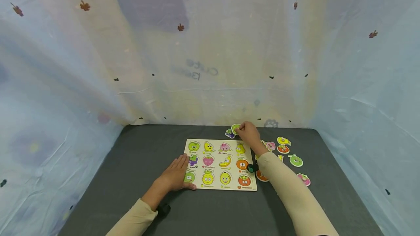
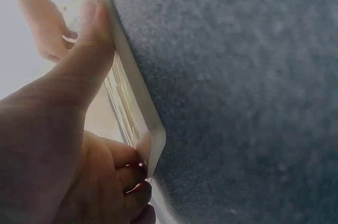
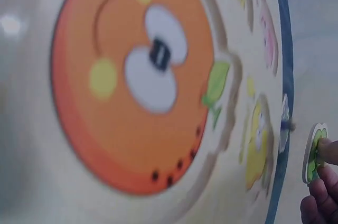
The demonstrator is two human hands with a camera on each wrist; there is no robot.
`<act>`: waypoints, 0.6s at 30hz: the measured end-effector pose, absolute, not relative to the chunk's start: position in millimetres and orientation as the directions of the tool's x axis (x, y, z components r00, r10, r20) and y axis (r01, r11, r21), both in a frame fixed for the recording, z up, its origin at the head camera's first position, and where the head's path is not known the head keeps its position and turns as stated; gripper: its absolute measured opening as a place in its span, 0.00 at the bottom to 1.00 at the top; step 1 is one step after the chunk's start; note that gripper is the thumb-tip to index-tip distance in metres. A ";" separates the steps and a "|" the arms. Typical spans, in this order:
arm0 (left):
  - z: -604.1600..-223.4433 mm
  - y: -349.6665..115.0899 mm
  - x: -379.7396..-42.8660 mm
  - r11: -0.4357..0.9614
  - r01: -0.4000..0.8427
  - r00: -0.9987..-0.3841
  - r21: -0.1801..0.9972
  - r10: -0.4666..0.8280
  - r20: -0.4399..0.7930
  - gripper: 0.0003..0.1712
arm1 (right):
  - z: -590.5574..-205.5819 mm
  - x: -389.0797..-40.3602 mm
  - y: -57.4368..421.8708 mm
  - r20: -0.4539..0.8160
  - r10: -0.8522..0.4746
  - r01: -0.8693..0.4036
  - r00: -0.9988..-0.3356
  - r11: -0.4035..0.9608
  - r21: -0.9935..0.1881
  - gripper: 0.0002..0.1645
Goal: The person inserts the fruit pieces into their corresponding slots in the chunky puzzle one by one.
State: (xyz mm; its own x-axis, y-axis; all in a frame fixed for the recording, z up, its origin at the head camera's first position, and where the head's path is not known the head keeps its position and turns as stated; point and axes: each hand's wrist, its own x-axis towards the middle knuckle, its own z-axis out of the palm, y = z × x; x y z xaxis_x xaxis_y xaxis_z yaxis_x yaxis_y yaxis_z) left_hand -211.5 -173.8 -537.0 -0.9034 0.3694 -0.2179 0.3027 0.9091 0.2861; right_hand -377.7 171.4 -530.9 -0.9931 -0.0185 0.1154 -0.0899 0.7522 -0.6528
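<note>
Got a flat green white-rimmed piece pinched in my right hand, near a purple grape piece. Left hand just rests unclenched on the rectangular cream board.

Long, plain cream sleeves

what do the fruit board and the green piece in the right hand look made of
Fruit board: probably wood or fibreboard with a smooth printed face; its thick, pale edge looks rigid. Green piece: likely similar, coloured face, though only its pale rim suggests it.
</note>
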 end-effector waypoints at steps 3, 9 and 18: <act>-534.6 -173.1 -211.5 0.909 0.298 -0.902 0.291 0.367 -0.226 0.73 | -528.7 -378.0 164.5 0.108 -0.042 -0.103 -0.993 0.745 -0.659 0.16; -533.5 -173.1 -215.1 0.920 0.295 -0.900 0.259 0.359 -0.247 0.74 | -529.6 -378.7 152.8 0.095 -0.084 -0.126 -0.992 0.736 -0.665 0.16; -528.6 -169.9 -213.2 0.922 0.284 -0.905 0.262 0.348 -0.244 0.76 | -529.4 -372.3 134.4 0.132 -0.157 -0.205 -0.979 0.723 -0.660 0.14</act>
